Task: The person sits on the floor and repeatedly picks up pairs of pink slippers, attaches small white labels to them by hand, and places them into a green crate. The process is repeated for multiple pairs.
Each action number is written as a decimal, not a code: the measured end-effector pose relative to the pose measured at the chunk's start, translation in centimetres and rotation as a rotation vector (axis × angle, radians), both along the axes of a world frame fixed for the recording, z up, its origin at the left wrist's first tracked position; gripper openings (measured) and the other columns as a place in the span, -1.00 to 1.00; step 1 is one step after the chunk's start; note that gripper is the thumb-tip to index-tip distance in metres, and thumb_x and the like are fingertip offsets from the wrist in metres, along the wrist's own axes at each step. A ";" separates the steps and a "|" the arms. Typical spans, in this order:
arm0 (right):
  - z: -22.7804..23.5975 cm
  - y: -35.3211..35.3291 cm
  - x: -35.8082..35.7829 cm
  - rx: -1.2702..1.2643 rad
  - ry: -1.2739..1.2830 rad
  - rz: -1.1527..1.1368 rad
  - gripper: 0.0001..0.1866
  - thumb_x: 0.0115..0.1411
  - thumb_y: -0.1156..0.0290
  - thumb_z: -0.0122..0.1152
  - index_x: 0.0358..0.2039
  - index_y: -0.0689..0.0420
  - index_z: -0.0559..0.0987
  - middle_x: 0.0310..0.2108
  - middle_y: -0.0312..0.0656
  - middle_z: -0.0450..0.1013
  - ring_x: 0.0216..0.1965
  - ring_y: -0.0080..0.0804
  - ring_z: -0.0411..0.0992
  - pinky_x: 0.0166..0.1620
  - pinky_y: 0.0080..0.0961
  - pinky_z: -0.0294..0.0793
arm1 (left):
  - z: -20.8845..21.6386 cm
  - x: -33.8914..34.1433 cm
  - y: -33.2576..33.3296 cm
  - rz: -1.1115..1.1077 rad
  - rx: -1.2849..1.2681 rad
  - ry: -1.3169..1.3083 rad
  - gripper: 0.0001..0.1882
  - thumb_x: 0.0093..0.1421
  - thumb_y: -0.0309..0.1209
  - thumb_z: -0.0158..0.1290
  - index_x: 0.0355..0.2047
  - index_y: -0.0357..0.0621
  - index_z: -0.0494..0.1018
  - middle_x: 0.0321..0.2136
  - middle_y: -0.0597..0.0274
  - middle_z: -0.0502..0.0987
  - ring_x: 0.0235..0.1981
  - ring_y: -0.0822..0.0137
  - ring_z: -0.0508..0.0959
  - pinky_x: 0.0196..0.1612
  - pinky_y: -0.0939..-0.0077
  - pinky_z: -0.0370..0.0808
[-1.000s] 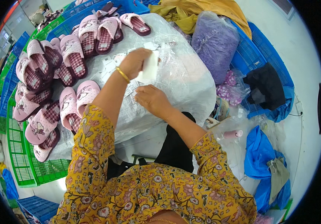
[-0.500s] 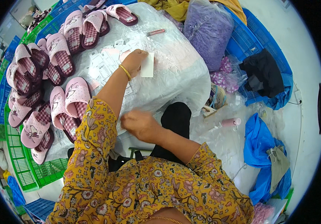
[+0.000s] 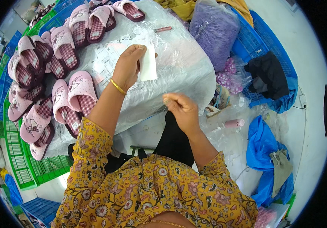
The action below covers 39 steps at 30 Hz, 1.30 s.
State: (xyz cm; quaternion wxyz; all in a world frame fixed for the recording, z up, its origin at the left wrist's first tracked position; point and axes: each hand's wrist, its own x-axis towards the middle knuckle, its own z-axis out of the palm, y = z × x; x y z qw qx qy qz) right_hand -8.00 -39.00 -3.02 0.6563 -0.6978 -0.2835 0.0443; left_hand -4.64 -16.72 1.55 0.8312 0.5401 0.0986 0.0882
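Both forearms (image 3: 108,102) extend forward, left hand (image 3: 127,65) gripping a white card (image 3: 148,66), right hand (image 3: 184,111) curled, contents unclear.

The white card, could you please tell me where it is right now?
In the head view, the white card is in the upper half, slightly left of centre, held by the left hand over the plastic-covered surface.

Plastic-wrapped purple bundle (image 3: 214,36), black cloth (image 3: 268,72) against a blue basket (image 3: 273,40), pink cylinder (image 3: 234,123)
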 end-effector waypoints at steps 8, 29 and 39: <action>0.7 2.5 -0.8 0.079 -0.560 0.032 -0.80 0.05 0.62 0.34 -0.28 0.16 0.61 -0.19 -0.19 0.53 -0.33 -0.45 0.51 -0.30 -0.59 0.50 | -1.6 -6.0 -2.4 0.046 -0.268 0.053 -0.78 0.36 -0.35 -0.10 -0.15 -0.28 0.33 -0.30 0.00 0.57 -0.38 0.30 0.58 -0.29 0.49 0.56; 3.7 3.9 -4.2 -0.016 0.149 0.147 -0.68 0.17 0.52 0.28 -0.06 0.23 0.47 -0.42 -0.28 0.51 -0.44 -0.68 0.41 -0.32 -0.68 0.43 | -2.7 -14.9 -2.9 0.240 0.639 -0.119 -0.86 0.27 -0.48 0.09 -0.22 -0.28 0.54 -0.35 0.35 0.57 -0.30 0.57 0.49 -0.20 0.64 0.46; 3.1 3.8 -3.6 0.028 0.284 0.209 -0.60 0.17 0.51 0.27 0.00 0.27 0.40 -0.44 -0.31 0.50 -0.45 -0.72 0.39 -0.36 -0.72 0.40 | -2.7 -15.1 -3.3 0.232 0.709 -0.122 -0.85 0.27 -0.47 0.09 -0.23 -0.31 0.54 -0.35 0.30 0.60 -0.29 0.56 0.53 -0.21 0.63 0.48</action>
